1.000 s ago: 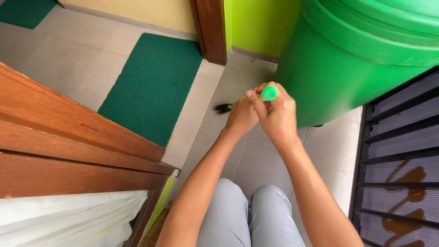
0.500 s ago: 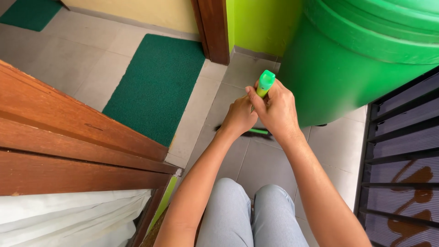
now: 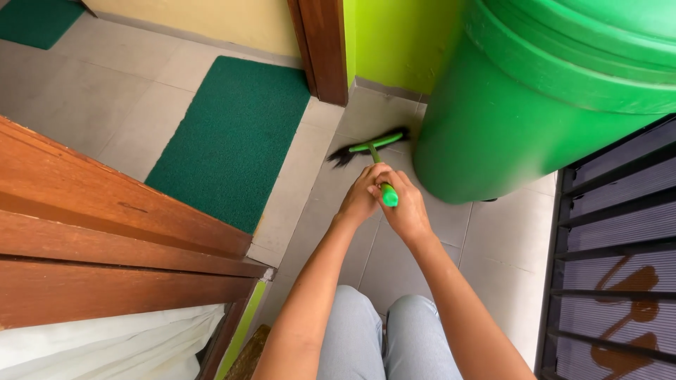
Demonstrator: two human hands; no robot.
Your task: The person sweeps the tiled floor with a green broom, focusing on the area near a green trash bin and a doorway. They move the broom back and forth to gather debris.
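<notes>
Both my hands grip the green handle of a broom (image 3: 371, 146). My left hand (image 3: 361, 197) wraps the handle a little below my right hand (image 3: 404, 209), which covers the handle's top end. The broom's green head with black bristles rests on the grey tiled floor ahead of me, close to the base of a big green barrel (image 3: 535, 105). My knees in light jeans (image 3: 391, 338) show at the bottom edge.
A green doormat (image 3: 232, 141) lies left of the broom on the grey tiles. A brown door frame (image 3: 324, 49) and lime wall stand behind. Wooden planks (image 3: 105, 239) run along the left, with white cloth (image 3: 105, 348) below them. A dark metal grille (image 3: 620, 246) stands at the right.
The broom head has been pushed forward along the tiles toward the wall and barrel. My hands moved down and forward with the handle, which now tilts lower.
</notes>
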